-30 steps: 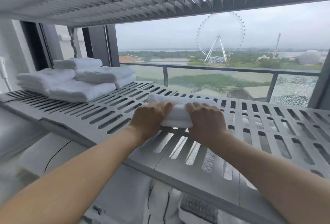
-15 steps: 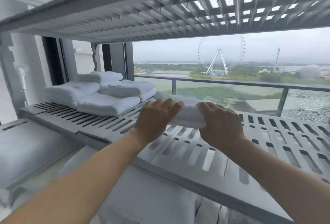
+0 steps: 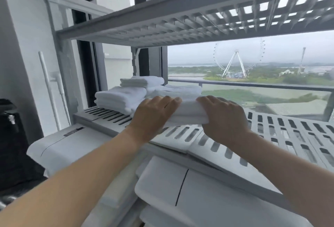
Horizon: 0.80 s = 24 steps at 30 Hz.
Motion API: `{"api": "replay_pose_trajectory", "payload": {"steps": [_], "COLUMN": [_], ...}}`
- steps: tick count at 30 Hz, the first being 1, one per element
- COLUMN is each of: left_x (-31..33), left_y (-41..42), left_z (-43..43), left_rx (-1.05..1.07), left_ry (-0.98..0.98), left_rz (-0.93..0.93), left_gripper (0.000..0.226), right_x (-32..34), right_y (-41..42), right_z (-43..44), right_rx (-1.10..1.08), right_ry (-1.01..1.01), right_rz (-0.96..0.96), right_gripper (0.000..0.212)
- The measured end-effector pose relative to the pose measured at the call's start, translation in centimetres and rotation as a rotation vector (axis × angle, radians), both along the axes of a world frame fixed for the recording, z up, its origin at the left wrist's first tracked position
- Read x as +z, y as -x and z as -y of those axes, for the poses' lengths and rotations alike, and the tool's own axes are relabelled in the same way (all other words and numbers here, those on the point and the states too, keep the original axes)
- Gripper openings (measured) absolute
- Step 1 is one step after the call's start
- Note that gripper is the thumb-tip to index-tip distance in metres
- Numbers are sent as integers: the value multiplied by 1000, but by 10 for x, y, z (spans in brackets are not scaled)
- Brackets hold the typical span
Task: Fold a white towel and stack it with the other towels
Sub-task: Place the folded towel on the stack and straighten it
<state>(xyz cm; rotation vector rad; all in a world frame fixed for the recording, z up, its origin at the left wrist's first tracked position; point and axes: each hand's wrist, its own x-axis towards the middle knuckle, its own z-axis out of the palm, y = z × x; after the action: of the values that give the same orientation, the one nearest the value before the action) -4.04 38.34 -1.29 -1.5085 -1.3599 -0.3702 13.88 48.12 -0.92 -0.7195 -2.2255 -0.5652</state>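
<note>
Spanning left hand to right hand, the folded towel is gripped.

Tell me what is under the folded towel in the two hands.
The slotted shelf lies below the folded towel, which the left hand and right hand grip. The hands and towel hide whether it touches the shelf.

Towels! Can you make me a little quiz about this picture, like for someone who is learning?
1. True or false: the left hand and right hand both hold the folded towel.
2. Where is the towel pile? A: left end of the slatted shelf. B: the top shelf. C: the floor.
3. Fill in: far outside stands a big ___ wheel.
Key: 1 true; 2 A; 3 Ferris.
</note>
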Motion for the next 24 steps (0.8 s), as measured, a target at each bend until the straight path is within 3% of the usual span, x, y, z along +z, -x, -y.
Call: {"api": "replay_pose_trajectory", "payload": {"steps": [7,14,20,24], "left_x": [-10,18,28,21], "left_y": [68,118,158,187], "left_z": [-13,-46,-75,-94], "left_rx": [36,-2,-74,-145], "left_ry": [-7,-60,-79,-52], "left_rz": [61,33,-18,-53], "left_gripper": [67,65,58,52], "right_x": [-2,12,19,10], "right_y": [69,105,127,143], "right_z": [-16,-61,-94,-108], "right_rx": [79,207,237,257], "right_ry": [-3,-228,-298,-322], "right_rz": [-6,-142,-25,1], "right_gripper": [41,52,73,69]}}
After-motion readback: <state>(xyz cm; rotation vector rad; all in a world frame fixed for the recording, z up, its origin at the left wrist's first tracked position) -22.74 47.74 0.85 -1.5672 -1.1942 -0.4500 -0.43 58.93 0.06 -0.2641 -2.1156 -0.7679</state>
